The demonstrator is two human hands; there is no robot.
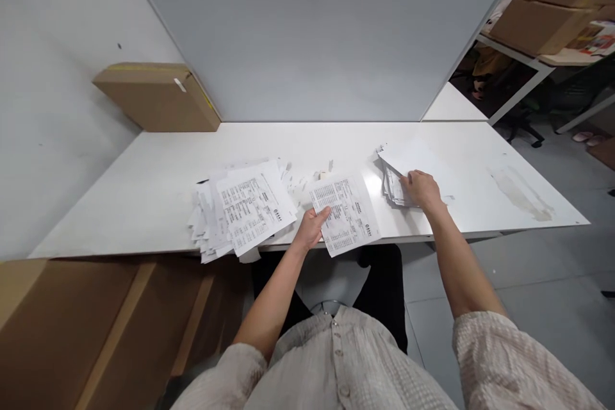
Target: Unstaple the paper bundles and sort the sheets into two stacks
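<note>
My left hand [313,225] pinches the near left edge of a printed sheet [346,211] that lies on the white table [154,186] at its front edge. My right hand [421,188] rests with curled fingers on the near edge of a stack of papers [408,163] at the right, whose top sheet is blank. A loose, fanned pile of printed sheets [245,208] lies to the left and hangs slightly over the table's edge. Small torn paper scraps [307,178] are scattered between the piles.
A cardboard box [156,96] sits at the table's back left corner against a grey partition [317,32]. Large cardboard boxes [96,327] stand on the floor at my left. More boxes [552,6] rest on a table at the far right.
</note>
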